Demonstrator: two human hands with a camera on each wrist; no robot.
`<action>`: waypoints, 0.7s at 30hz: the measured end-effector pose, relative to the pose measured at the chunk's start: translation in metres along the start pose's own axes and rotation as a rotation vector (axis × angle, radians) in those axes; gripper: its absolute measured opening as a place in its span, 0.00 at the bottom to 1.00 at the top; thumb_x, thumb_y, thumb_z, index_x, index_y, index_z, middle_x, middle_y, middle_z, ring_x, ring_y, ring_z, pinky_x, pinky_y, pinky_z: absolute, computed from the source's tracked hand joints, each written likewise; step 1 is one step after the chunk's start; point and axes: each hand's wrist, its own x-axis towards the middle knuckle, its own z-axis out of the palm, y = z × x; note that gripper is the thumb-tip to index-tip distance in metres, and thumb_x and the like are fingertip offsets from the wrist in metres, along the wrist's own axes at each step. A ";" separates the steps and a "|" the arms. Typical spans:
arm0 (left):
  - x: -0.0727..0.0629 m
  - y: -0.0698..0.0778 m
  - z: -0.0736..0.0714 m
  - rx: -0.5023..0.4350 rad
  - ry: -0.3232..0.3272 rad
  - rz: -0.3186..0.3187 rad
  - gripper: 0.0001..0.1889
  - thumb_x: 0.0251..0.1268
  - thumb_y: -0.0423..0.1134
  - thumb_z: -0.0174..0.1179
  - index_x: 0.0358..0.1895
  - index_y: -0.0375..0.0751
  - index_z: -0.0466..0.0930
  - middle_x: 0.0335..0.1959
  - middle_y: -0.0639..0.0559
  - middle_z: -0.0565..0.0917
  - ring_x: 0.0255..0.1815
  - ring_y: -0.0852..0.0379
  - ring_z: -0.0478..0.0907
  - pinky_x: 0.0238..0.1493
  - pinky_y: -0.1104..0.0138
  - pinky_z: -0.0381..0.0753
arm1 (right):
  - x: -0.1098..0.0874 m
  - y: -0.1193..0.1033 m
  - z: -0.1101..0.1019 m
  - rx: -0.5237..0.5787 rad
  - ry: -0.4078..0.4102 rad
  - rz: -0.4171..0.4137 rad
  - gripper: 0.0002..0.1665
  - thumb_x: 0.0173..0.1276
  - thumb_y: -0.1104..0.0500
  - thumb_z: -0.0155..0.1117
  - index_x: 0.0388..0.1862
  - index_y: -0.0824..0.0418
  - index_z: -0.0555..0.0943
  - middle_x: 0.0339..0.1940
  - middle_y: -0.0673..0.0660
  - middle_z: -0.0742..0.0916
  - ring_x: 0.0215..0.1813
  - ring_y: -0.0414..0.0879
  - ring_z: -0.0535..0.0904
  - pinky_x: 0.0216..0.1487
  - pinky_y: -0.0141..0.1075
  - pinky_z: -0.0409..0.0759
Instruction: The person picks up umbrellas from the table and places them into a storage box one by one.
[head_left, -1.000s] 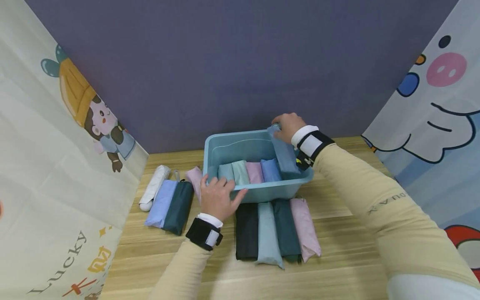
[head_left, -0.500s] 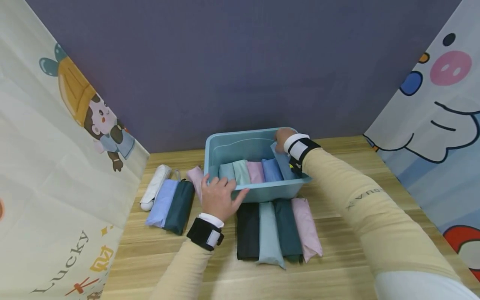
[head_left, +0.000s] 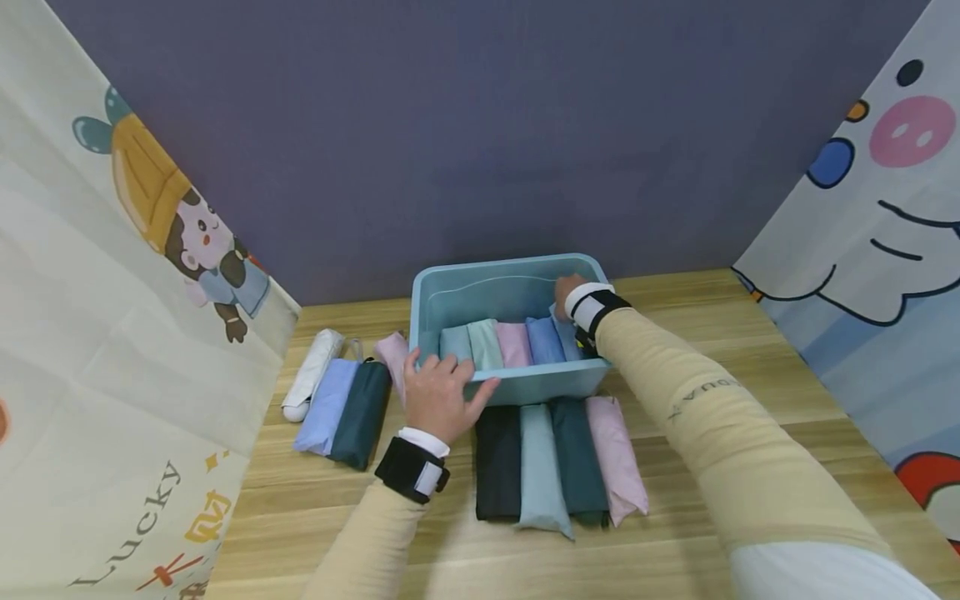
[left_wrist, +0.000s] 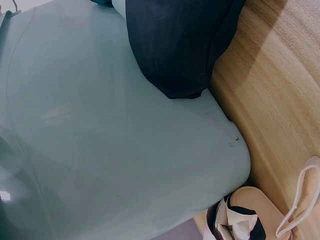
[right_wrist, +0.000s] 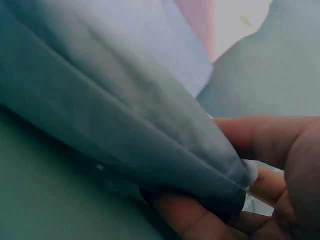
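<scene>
The long grey-blue fabric pouch [right_wrist: 125,117] has sunk deeper into the rectangular light-blue plastic bin [head_left: 536,387], beside a blue fabric pouch [head_left: 544,342]. The right hand [head_left: 567,293] pinches the former's far end, fingers curled; the left hand [head_left: 440,398], fingers spread, rests on the front rim [head_left: 540,371].

Left of the grey-blue pouch [right_wrist: 125,110] in my right hand [head_left: 567,293], I see a blue pouch [head_left: 545,342], a pink pouch [head_left: 513,344] and a mint pouch [head_left: 486,344], and by my left hand [head_left: 441,396] a pale-blue bin [head_left: 547,385] on a tan, wood-grained table [head_left: 600,567].
</scene>
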 end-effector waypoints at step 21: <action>0.000 -0.001 0.002 0.008 0.008 0.004 0.27 0.60 0.68 0.52 0.24 0.47 0.77 0.21 0.51 0.79 0.26 0.48 0.75 0.56 0.40 0.66 | 0.089 0.030 0.062 -0.303 0.014 -0.096 0.18 0.56 0.53 0.62 0.39 0.66 0.82 0.40 0.62 0.85 0.44 0.58 0.81 0.46 0.45 0.80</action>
